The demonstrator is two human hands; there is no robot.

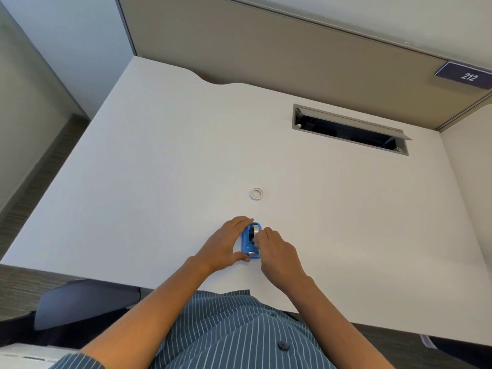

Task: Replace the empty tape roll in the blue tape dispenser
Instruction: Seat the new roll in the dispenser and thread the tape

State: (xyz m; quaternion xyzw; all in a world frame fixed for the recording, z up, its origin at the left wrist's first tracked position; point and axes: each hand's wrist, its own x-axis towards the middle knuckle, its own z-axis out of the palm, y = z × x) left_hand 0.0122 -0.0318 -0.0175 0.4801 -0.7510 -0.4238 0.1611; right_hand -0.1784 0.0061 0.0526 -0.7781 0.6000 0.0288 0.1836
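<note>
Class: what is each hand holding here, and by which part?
The left hand grips the blue tape dispenser by its left side; the right hand's fingers pinch the roll inside.

head cam | looks forward and down – desk (pixel 159 155) fills view | probably standing height

A white desk (pixel 165 161) spreads out beyond the hands, its far edge cut by a shallow notch. Far beyond the hands and to their right, a grey-framed cable slot (pixel 348 129) is sunk into the desk top, its flap tilted open over a dark cavity. A beige partition panel (pixel 266 46) stands along the far edge, and at its right end sits a dark sign (pixel 464 75) reading 212. Nearer than the hands and to their left, a dark chair (pixel 80 302) shows below the desk edge, over grey carpet (pixel 34 182).
</note>
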